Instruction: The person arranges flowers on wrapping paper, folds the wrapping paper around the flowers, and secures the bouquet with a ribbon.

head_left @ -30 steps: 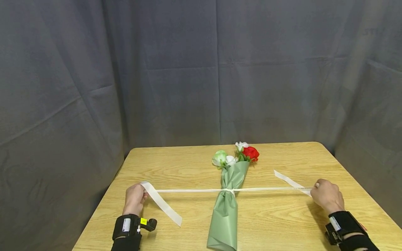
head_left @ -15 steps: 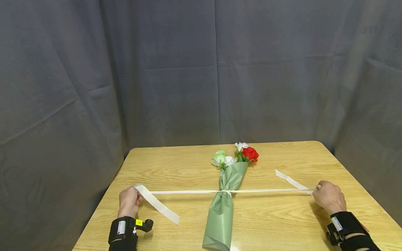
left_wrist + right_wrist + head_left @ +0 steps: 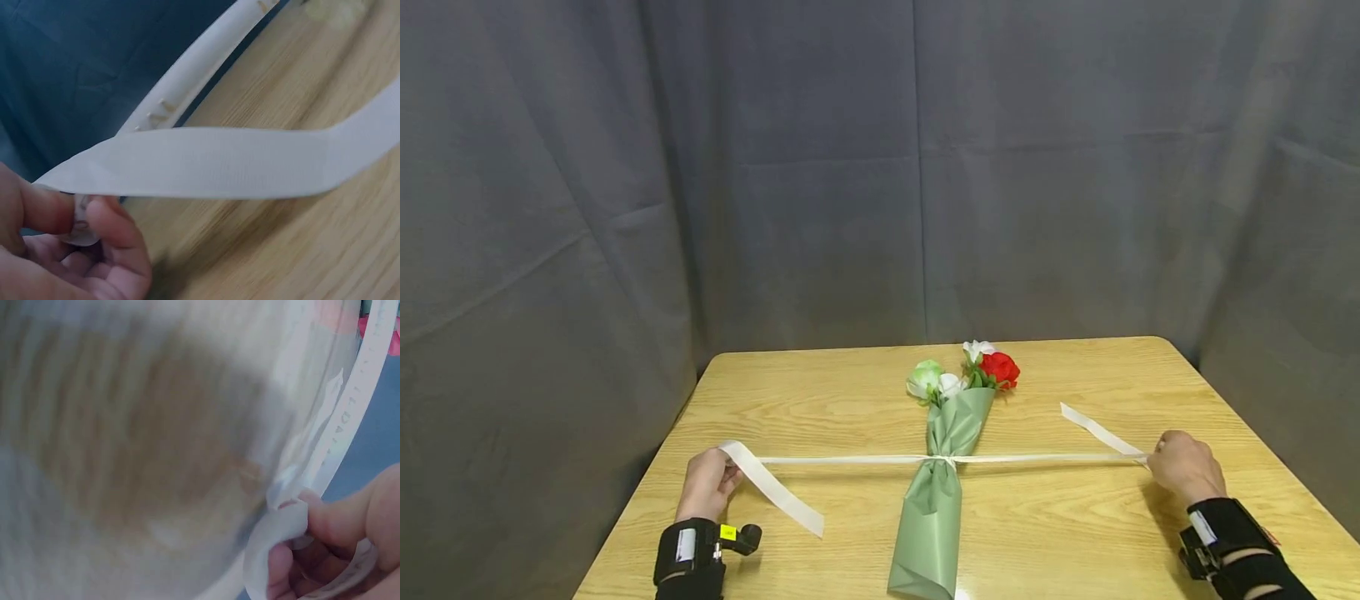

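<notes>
A bouquet [image 3: 928, 525] in green wrapping paper lies in the middle of the table, its flower heads pointing to the far side. A white ribbon [image 3: 850, 459] is cinched around its waist and runs taut out to both sides. On the left, my left hand [image 3: 706, 483] pinches the ribbon between thumb and fingers, and a loose tail hangs toward the table. My right hand [image 3: 1187, 468] grips the other side with curled fingers, its tail slanting away to the back left. Lettering shows on the ribbon [image 3: 350, 412] in the right wrist view.
The flower heads include a red rose [image 3: 999, 369], white blooms and a pale green one [image 3: 925, 379]. Grey curtains [image 3: 805, 183] enclose the wooden table [image 3: 805, 392] at the back and sides. Both wrists wear black straps [image 3: 1225, 527] with devices.
My left hand has moved a little to the left with its ribbon end. The bouquet shifted slightly left, then partly back. The right hand has barely moved, still gripping the ribbon.
</notes>
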`<state>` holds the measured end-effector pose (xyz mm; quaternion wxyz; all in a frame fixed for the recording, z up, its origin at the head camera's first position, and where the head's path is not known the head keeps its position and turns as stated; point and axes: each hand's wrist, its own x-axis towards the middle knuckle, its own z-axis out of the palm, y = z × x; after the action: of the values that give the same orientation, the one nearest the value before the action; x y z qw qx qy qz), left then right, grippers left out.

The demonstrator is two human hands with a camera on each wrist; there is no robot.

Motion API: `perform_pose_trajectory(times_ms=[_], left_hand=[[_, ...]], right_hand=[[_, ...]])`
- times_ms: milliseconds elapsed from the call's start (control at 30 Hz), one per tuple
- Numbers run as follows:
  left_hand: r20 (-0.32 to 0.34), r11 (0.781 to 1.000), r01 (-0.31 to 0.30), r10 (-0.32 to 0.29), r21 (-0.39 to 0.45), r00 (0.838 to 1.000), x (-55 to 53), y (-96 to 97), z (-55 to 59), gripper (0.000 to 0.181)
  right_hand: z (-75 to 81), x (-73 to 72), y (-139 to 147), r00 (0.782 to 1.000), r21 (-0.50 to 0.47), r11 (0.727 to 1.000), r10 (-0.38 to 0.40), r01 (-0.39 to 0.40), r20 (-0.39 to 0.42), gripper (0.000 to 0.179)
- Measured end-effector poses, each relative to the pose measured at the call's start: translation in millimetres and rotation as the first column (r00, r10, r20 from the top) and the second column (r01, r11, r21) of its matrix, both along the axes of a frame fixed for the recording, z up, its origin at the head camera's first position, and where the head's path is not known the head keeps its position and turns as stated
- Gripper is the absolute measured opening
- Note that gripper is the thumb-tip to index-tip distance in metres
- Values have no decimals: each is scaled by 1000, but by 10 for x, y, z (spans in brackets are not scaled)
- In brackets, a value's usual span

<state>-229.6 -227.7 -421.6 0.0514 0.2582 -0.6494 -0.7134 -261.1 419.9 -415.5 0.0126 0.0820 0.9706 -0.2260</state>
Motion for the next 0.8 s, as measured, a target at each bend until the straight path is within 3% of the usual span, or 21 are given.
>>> perform_pose_trajectory(times_ms=[133,333,500,667,800], left_hand=[[-10,1000,24,-24,-7,1000,-5,30,71,24],[-13,998,53,-53,13,999,-3,54,144,29],[-18,999,45,-45,20,999,-16,58,179,42],[-48,989,13,-21,-144,999,-62,134,235,56],[-76,949,36,-63,-313,995,-73,257,288,55]], right_hand=[[87,-14,-30,1000,-4,1000,7,-7,-9,19],[193,-6,-124,1000,-18,1000,-13,13,9,36],[280,49,-238,998,20,1000,12,-11,-58,40],[400,80,-440,985,56,993,109,-102,-133,36],[444,93,-705,965,43,978,207,-203,-160,31]])
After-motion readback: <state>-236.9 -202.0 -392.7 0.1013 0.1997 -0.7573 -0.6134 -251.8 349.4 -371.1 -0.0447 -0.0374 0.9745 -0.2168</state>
